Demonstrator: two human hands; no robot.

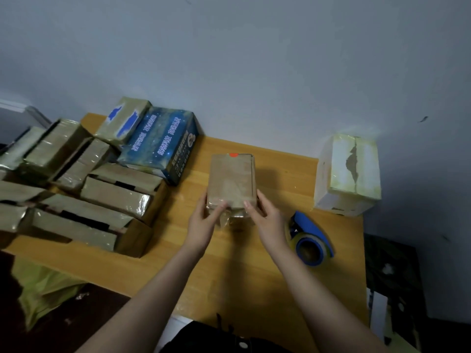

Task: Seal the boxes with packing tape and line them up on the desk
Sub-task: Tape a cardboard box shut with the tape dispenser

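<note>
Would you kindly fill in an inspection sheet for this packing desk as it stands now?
Surface: wooden desk, light-coloured top.
Job's things: brown box at centre, tape over its near end; blue tape dispenser lying to its right; white box at far right; stacked boxes on the left.
Clutter: yellow-green bag below the desk's near-left edge.
Hands: left hand and right hand each grip the brown box's near end.
Cables: nothing seen.
Surroundings: grey wall; dark objects at right, unclear.
</note>
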